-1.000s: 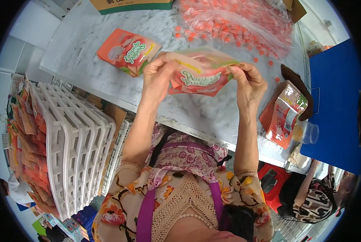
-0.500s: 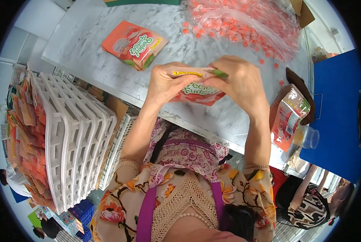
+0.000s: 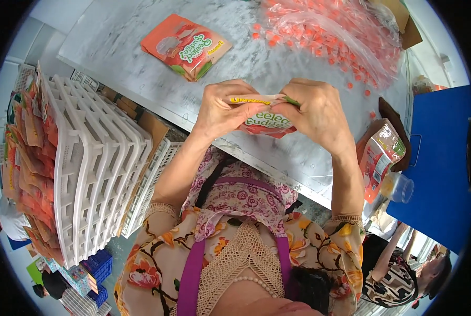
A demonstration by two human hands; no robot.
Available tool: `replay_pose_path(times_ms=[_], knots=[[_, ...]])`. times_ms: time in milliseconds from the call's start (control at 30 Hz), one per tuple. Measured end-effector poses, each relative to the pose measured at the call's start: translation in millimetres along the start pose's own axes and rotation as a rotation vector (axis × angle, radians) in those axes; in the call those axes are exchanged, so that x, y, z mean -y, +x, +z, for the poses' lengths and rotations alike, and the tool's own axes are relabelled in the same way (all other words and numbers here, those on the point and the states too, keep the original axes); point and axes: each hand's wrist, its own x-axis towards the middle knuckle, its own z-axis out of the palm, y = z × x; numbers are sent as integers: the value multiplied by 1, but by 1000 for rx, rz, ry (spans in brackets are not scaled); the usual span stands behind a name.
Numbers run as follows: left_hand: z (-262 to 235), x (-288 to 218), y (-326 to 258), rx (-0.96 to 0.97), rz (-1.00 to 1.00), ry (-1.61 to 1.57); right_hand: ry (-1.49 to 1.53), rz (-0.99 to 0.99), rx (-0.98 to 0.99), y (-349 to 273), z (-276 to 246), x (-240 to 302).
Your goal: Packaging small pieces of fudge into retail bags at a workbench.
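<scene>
Both my hands grip the top edge of a red and cream pouch [image 3: 269, 122] above the near side of the marble-patterned table [image 3: 293, 163]. My left hand [image 3: 227, 108] is closed on the pouch's left end, thumb along its top. At the right end, my right hand [image 3: 314, 113] pinches it near a printed green leaf. The pouch's top folds toward me; whether its mouth is parted I cannot make out. Farther left lies a stack of flat matching pouches [image 3: 185, 47]. A large clear plastic bag [image 3: 341, 37] of small red wrapped pieces spreads at the far right.
White plastic crates [image 3: 91, 163] stand stacked at my left, with filled pouches [image 3: 30, 158] on top. Another red pouch [image 3: 377, 158] and a clear plastic tub [image 3: 402, 188] sit at the right, beside a blue panel [image 3: 435, 168]. A person [image 3: 396, 268] is at the lower right.
My view has shifted slightly, so the table's contents sit a little farther right. My hands still hold the same pouch by its top, which is tilted slightly differently.
</scene>
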Motion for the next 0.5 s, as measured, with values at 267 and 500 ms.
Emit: replay_pose_path(times_ms=[267,500], knots=[[-23,-2,-13,-97,76,72,92,-94,19,8,-1,3],[-39,-13,-19,-183,221,175,-4,-125,68,7,-4,10]])
